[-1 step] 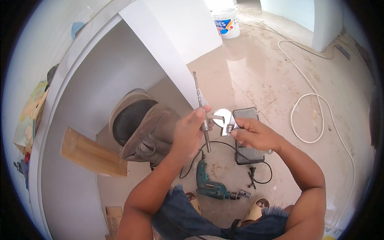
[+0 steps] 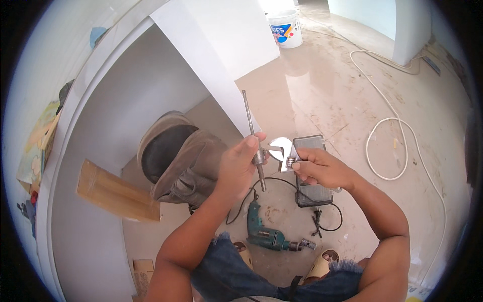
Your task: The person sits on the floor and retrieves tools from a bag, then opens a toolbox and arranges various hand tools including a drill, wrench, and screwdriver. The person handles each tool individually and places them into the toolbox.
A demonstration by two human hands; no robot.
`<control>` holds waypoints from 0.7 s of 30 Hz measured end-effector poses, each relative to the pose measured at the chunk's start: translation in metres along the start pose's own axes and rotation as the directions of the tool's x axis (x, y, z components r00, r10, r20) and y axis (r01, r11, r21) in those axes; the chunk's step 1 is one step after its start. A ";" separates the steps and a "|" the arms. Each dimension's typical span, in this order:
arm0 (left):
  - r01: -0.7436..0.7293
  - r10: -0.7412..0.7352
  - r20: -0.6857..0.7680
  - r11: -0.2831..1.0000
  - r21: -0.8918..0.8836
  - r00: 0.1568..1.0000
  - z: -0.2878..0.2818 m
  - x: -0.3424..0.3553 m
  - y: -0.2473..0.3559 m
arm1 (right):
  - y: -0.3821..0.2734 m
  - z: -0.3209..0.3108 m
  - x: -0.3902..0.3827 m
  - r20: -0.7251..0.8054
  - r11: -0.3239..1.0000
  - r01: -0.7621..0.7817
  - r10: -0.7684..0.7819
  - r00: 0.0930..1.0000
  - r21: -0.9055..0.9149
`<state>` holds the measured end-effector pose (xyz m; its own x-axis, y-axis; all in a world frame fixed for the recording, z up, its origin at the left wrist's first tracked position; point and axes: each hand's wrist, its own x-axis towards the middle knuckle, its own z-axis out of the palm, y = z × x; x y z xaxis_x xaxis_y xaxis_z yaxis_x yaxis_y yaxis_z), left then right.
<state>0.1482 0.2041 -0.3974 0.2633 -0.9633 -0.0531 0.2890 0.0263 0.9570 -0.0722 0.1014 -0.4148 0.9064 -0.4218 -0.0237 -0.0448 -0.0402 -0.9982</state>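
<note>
My left hand [image 2: 236, 166] is closed round a metal shank with a long twist drill bit [image 2: 249, 113] pointing up from it. The lower end of the shank [image 2: 261, 177] sticks out below my fingers. My right hand [image 2: 324, 168] is closed on an adjustable wrench [image 2: 285, 153], thumb at its adjusting screw. The wrench's jaws face the shank, close beside my left fingers; whether they touch it I cannot tell. Below lies a green power drill [image 2: 266, 235] on the floor, with a small grey metal piece [image 2: 308, 244] by its chuck.
A dark plastic case [image 2: 314, 194] lies behind my right hand, near the drill's plug [image 2: 317, 224]. A brown bag [image 2: 196, 161] and a cardboard piece [image 2: 118, 194] stand left, by a white cabinet frame [image 2: 201, 60]. A white cable [image 2: 397, 121] loops at right; a bucket [image 2: 285, 30] stands far back.
The wrench and my right fingers have shifted very slightly to the right. My left hand and the drill bit look unmoved.
</note>
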 end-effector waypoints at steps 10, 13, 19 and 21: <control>0.097 -0.057 0.163 0.964 -0.247 0.985 -0.005 0.008 -0.003 | 0.004 0.008 0.009 0.075 0.998 -0.020 0.016 0.997 0.057; 0.122 -0.075 0.161 0.944 -0.308 0.984 -0.003 0.008 -0.001 | 0.006 0.021 0.012 0.048 0.990 -0.003 -0.004 0.999 0.140; 0.027 -0.001 0.108 0.971 -0.236 0.994 -0.003 0.008 -0.001 | 0.004 0.029 0.014 0.064 0.982 -0.009 -0.003 0.998 0.187; -0.018 0.051 0.122 0.965 -0.260 0.991 -0.005 0.010 -0.004 | 0.004 0.031 0.014 0.061 0.975 -0.014 0.001 0.998 0.221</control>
<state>0.1545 0.1958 -0.4030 0.1638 -0.9860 0.0312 0.5134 0.1123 0.8508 -0.0463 0.1238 -0.4208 0.9304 -0.3655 -0.0277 0.0362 0.1668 -0.9853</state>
